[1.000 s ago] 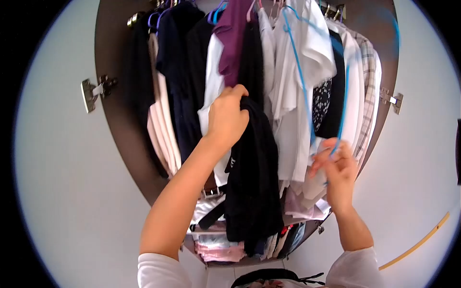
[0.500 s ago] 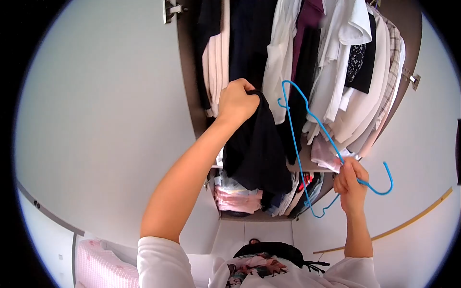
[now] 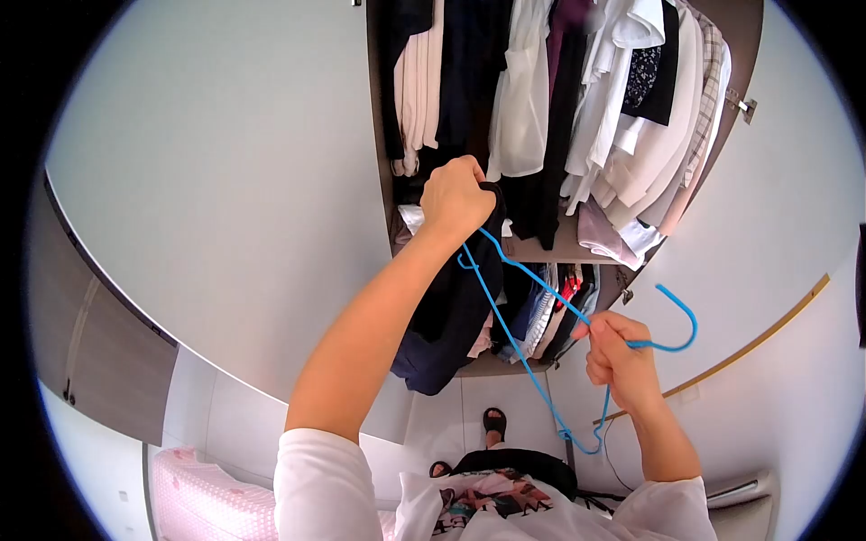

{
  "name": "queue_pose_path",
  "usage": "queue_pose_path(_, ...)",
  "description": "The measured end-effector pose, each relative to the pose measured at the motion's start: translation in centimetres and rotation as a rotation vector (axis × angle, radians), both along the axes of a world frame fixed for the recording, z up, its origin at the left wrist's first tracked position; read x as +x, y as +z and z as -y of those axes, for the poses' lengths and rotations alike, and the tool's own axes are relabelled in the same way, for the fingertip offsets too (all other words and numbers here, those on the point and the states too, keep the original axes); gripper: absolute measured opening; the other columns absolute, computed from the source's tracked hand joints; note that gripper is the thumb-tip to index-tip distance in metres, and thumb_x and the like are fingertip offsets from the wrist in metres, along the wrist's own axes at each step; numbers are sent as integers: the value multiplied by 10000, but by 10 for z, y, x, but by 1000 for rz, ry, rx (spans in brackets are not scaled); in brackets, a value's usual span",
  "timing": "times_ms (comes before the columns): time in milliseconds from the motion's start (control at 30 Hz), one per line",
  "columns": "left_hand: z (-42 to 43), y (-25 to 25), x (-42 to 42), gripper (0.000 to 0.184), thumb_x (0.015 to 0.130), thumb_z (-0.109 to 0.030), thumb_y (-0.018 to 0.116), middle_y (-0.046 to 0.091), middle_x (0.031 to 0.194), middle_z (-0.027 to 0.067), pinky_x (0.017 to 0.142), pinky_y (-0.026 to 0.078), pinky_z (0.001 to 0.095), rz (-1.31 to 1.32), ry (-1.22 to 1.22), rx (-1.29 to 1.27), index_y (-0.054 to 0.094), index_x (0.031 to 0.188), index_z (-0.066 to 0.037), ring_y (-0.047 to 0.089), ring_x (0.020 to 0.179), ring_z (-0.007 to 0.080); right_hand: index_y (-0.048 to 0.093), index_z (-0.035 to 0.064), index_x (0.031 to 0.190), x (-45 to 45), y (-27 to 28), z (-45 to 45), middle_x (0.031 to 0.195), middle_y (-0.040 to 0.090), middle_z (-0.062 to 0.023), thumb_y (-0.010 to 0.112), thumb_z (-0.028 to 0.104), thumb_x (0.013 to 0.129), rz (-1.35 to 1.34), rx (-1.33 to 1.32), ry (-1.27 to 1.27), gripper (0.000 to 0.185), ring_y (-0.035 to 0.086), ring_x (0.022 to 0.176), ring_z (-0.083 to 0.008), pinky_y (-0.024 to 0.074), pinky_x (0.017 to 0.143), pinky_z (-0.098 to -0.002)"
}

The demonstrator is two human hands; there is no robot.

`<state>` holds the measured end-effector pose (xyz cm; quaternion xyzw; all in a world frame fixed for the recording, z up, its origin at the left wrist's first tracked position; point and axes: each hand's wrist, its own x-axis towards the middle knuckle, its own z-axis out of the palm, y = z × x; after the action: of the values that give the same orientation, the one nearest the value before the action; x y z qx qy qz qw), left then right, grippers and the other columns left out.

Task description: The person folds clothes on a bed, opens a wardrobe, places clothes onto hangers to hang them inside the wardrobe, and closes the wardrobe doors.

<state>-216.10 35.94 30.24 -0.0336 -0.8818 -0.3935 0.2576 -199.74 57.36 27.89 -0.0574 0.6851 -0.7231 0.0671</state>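
The black garment (image 3: 462, 287) was pinched at its top by the left hand (image 3: 454, 200), so its folds were left hanging. The hanger (image 3: 539, 281) was gripped near its hook by the right hand (image 3: 622, 361), its far end kept free beside the cloth (contact was unclear). The left arm was raised higher.

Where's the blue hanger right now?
In the head view, the blue hanger is gripped in the right hand, its far end by the left hand.
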Motion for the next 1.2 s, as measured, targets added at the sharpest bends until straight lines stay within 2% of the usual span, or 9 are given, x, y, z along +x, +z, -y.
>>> queue_pose_path(233,8,-24,24,171,629,-59,607,631,793,178,709,483,407,5,-17,-141,613,797,-28,610,787,349,520,-14,816,-3,-16,17,482,277,61,451,204,931,-6,105,-27,256,209,381,-34,149,368,-218)
queue_pose_path(467,-33,-37,75,204,651,-23,592,591,802,170,666,458,432,-211,-325,-149,565,853,-40,574,750,380,525,-12,818,-43,-40,50,486,305,53,479,238,918,34,108,-23,273,234,368,-39,167,356,-216)
queue_pose_path(500,-35,-37,85,219,657,-17,599,580,812,165,659,455,432,-229,-325,-137,556,869,-47,568,744,386,523,-12,816,-47,-40,51,489,300,53,483,247,917,-13,-24,-75,281,232,366,-40,168,354,-217)
queue_pose_path(633,-15,-62,109,487,584,99,618,489,979,140,741,441,407,-321,-94,-62,484,1022,-65,519,898,374,525,-25,810,-46,-11,44,481,301,50,468,209,921,-117,-311,-151,266,243,362,-43,180,349,-217)
queue_pose_path(700,-13,-100,108,627,545,106,625,453,998,181,801,400,401,-335,10,-51,432,1125,-35,470,966,372,512,-35,826,-45,1,49,489,270,52,468,209,923,-135,-309,-180,266,215,376,-40,162,362,-219)
queue_pose_path(867,-35,-185,120,555,554,93,609,451,982,194,817,387,413,-72,90,233,418,1063,-19,465,942,391,506,-37,845,-57,20,60,506,264,49,464,212,930,-346,-427,-180,267,210,389,-44,168,375,-221)
queue_pose_path(933,-42,-190,131,507,567,79,603,451,962,197,777,411,416,73,-12,405,406,1024,-15,488,890,387,506,-39,843,-66,22,64,505,269,45,476,219,925,-384,-434,-206,272,220,384,-48,164,374,-222)
queue_pose_path(1167,-60,-178,155,447,602,41,591,457,879,193,721,425,417,268,-175,538,382,994,-2,507,773,335,515,-39,821,-108,7,76,505,313,42,466,188,925,-456,-413,-304,254,247,383,-41,186,368,-216)
queue_pose_path(1200,-64,-178,155,405,629,31,590,450,835,155,624,478,383,287,-169,545,384,977,0,505,685,263,514,-22,834,-113,3,79,502,288,49,471,200,925,-463,-334,-340,244,228,379,-40,177,368,-215)
